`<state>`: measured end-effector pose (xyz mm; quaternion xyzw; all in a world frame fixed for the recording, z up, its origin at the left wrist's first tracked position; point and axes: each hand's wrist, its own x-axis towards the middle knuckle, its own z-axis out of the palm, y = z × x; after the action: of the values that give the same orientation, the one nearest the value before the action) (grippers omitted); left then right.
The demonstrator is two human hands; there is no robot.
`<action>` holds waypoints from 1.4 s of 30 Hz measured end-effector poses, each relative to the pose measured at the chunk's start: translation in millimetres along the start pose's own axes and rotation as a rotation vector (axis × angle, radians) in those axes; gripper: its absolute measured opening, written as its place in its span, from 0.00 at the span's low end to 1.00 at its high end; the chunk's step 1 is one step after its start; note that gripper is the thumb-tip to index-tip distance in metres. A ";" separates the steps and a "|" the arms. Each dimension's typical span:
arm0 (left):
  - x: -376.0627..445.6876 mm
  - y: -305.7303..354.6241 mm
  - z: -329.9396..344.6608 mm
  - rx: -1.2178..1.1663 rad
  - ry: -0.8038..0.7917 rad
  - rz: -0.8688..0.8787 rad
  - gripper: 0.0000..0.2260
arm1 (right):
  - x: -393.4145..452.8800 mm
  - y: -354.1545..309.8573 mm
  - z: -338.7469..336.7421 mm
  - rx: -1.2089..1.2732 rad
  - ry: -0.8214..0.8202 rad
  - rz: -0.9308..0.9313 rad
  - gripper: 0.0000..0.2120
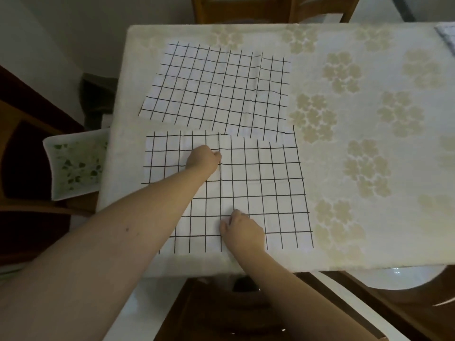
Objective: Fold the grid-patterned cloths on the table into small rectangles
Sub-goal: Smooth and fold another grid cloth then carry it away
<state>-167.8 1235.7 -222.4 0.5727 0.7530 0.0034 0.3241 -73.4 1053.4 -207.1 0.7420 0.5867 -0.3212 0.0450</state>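
Two white cloths with black grid lines lie flat on the table. The near cloth (266, 190) is spread open at the front edge. My left hand (203, 159) rests on its upper middle, fingers curled and pinching at the centre crease. My right hand (242, 230) sits on the lower middle of the same cloth, fingers bent and pressing or pinching the fabric along the same crease. The far cloth (216, 87) lies unfolded just behind, untouched, its near edge meeting the near cloth's far edge.
The table (369, 119) wears a pale tablecloth with beige flower prints. A white tray with green leaf pattern (76, 163) sits on a chair at the left. Wooden chairs stand behind and in front. Another grid-patterned item (446, 35) shows at the far right corner.
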 end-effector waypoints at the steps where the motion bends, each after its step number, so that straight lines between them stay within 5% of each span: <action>1: 1.6 3.7 2.7 0.008 0.013 -0.006 0.16 | 0.7 0.6 1.2 -0.015 0.001 -0.012 0.17; 15: -0.5 33.8 14.5 0.163 0.100 -0.019 0.09 | 8.6 -3.2 8.4 -0.107 -0.040 -0.076 0.12; 22: -1.9 33.1 14.1 0.191 0.102 0.009 0.06 | 2.6 -9.2 2.4 -0.411 -0.037 -0.259 0.07; 38: -42.8 -15.3 -31.9 -0.083 0.176 0.123 0.15 | -53.6 -26.1 -0.5 -0.189 0.062 -0.286 0.08; 42: -62.2 -27.3 -59.3 -0.142 0.208 0.154 0.14 | -79.3 -39.3 -9.0 -0.197 0.268 -0.359 0.04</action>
<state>-212.1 1194.2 -155.8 0.6012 0.7341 0.1409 0.2826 -113.3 1002.7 -145.8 0.6538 0.7385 -0.1637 -0.0189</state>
